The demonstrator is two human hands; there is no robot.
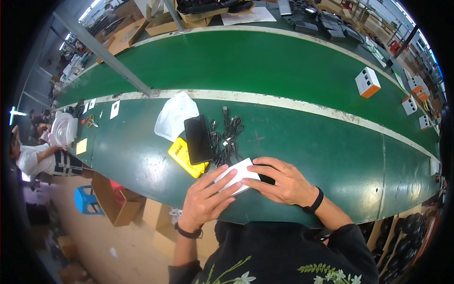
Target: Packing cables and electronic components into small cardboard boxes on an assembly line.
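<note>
Here, the left hand (pixel 204 200) and right hand (pixel 282 183) hold a white box (pixel 245 169) between them over the desk (pixel 312 142); just beyond the left hand lie a black slab (pixel 198 140), yellow case (pixel 178 151) and cables (pixel 232 126).

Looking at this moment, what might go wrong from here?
The phone overlaps the yellow pack; a nudge might slide it off. The tangled cables beside it could snag a finger. The white box, held by the left hand and right hand, might slip if either grip loosened.
</note>
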